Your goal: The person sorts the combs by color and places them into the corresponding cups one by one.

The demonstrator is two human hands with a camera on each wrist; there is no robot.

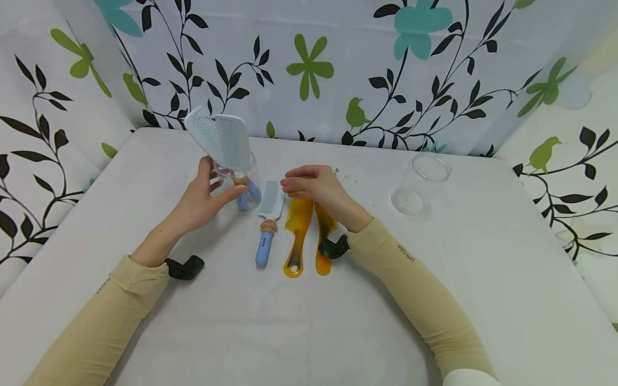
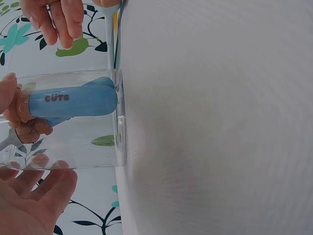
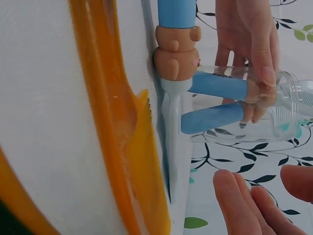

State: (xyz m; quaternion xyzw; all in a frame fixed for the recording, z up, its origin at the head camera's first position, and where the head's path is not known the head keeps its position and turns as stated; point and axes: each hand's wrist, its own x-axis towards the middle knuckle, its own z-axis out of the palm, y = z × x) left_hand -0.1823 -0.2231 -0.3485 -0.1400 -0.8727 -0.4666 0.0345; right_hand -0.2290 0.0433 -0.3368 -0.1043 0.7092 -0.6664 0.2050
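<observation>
My left hand [image 1: 200,195] grips a clear cup [image 2: 93,156] near its rim, thumb on one side and fingers on the other. Two combs with pale blue teeth [image 1: 234,140] stand in it, teeth up, their blue handles [image 2: 73,101] inside the cup. Over the table, just right of the cup, hovers my right hand [image 1: 323,187], fingers relaxed and holding nothing. Beneath and beside it lie a third blue comb [image 1: 264,247] with a brown figure at its neck, an amber comb [image 1: 300,222] with a ring-ended handle, and another amber comb [image 1: 322,264], partly hidden by the hand.
A second clear cup [image 1: 419,185] stands at the back right of the white table [image 1: 309,332]. A patterned curtain [image 1: 309,115] hangs along the back edge and both sides. Small dark specks lie on the cloth near the right hand.
</observation>
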